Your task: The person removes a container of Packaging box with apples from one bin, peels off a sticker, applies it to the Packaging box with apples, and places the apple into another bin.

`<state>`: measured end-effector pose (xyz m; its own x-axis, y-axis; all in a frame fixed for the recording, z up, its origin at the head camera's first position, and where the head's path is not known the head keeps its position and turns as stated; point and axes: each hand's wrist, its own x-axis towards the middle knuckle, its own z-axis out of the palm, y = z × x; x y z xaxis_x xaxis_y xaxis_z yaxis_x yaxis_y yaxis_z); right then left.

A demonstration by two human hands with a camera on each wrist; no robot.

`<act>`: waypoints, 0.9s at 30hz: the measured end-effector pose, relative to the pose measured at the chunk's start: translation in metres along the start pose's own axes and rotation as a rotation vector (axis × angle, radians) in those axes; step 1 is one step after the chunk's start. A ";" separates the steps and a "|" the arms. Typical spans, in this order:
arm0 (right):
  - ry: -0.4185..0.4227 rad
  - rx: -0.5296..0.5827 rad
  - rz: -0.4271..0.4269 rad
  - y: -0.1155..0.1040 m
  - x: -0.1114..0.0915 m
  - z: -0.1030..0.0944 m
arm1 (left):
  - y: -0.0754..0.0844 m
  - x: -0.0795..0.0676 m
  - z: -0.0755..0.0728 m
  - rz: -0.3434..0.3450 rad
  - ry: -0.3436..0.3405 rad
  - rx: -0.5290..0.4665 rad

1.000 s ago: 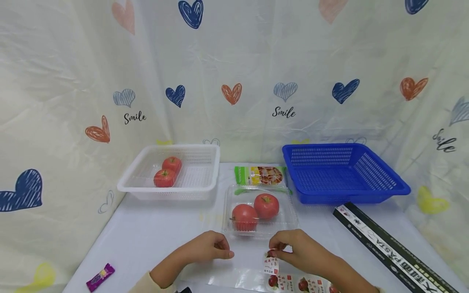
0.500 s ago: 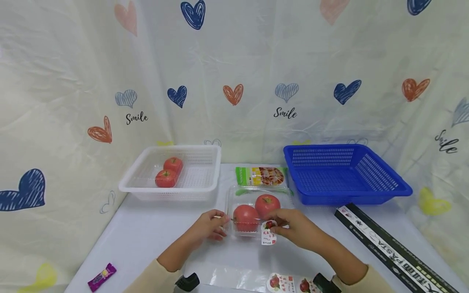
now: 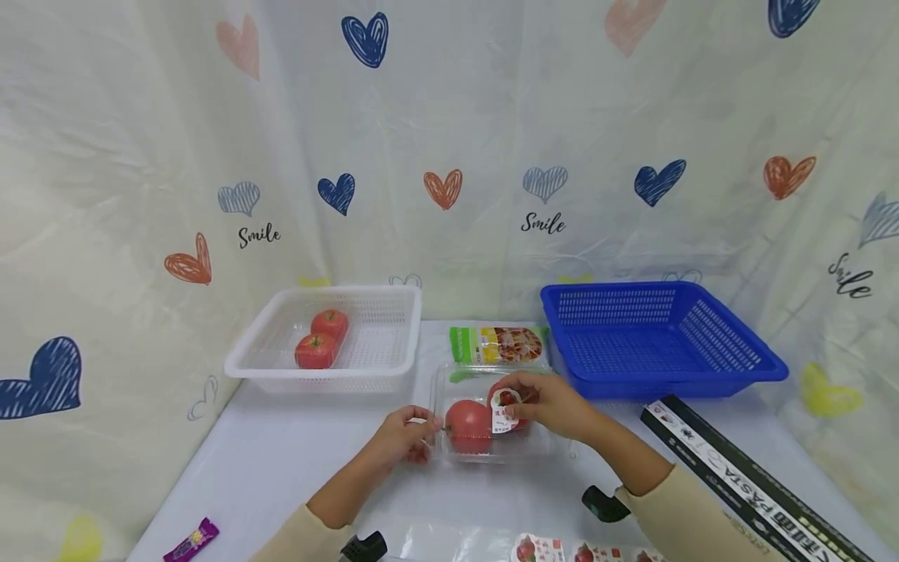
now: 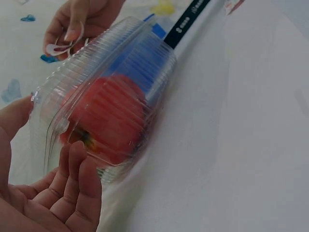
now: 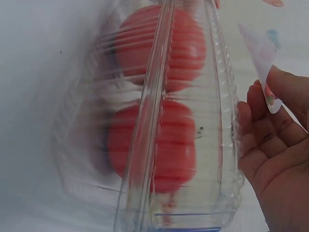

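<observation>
The word "Smile" stands three times in black script on the cream heart-printed curtain (image 3: 449, 94). The long, narrow black-and-white box (image 3: 751, 481) bears "PASTA" beside large characters. Red characters on the round-topped white label (image 3: 502, 422) and lettering on the small purple wrapper (image 3: 191, 540) are too small to read.

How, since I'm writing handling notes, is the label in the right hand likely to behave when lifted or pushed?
The label is likely floppy: it curves in the right hand in both wrist views. It is probably very light, its edge appearing paper-thin. It may be tacky too, since matching labels lie on a glossy strip.
</observation>
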<state>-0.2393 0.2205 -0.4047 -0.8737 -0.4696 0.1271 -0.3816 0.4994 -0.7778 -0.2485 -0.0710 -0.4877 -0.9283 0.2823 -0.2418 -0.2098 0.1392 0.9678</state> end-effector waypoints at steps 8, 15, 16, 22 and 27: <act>-0.002 0.004 0.037 0.007 0.015 -0.003 | -0.005 -0.002 0.002 -0.021 -0.023 -0.073; -0.031 0.030 0.047 0.013 0.022 -0.002 | -0.008 -0.001 0.002 -0.033 -0.036 -0.093; -0.034 0.026 0.047 0.014 0.023 -0.001 | -0.008 -0.001 0.002 -0.031 -0.037 -0.094; -0.035 -0.044 0.028 0.016 0.027 0.000 | -0.007 0.001 0.000 -0.024 -0.031 -0.097; -0.043 -0.091 0.004 0.018 0.028 0.001 | -0.006 0.000 0.000 -0.016 -0.032 -0.088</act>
<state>-0.2698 0.2155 -0.4156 -0.8621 -0.4974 0.0963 -0.4059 0.5644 -0.7188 -0.2475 -0.0718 -0.4937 -0.9146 0.3109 -0.2585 -0.2523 0.0608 0.9657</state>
